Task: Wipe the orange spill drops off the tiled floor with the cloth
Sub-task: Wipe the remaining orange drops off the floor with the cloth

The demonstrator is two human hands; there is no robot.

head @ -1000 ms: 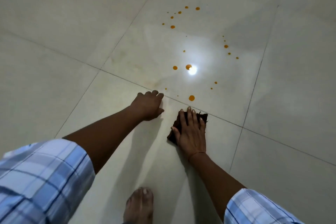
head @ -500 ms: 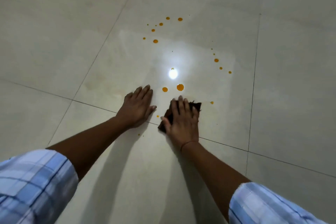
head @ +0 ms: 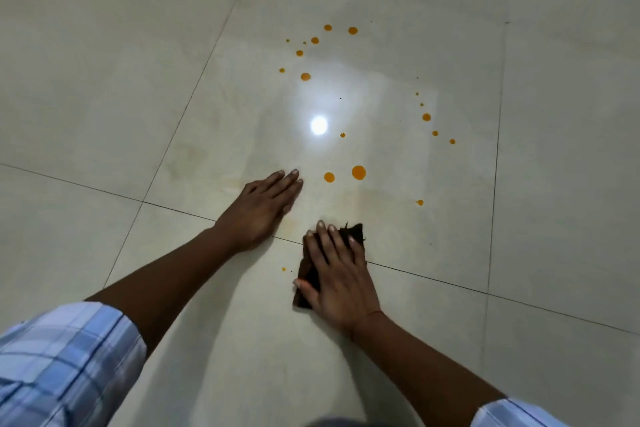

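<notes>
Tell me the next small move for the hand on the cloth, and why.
Probably slide the right hand and the dark cloth forward across the grout line toward the two largest orange drops, which lie just beyond its fingertips, unwiped. The left hand is flat on the tile beside that path, not in it. One tiny drop near the cloth's left edge could follow.

Dark cloth and orange drops on pale tiled floor

The crumpled dark cloth [head: 353,232] lies flat at lower centre across a grout line; orange drops [head: 358,172] scatter over the glossy tiled floor [head: 104,62] above it, centre to upper right.
</notes>
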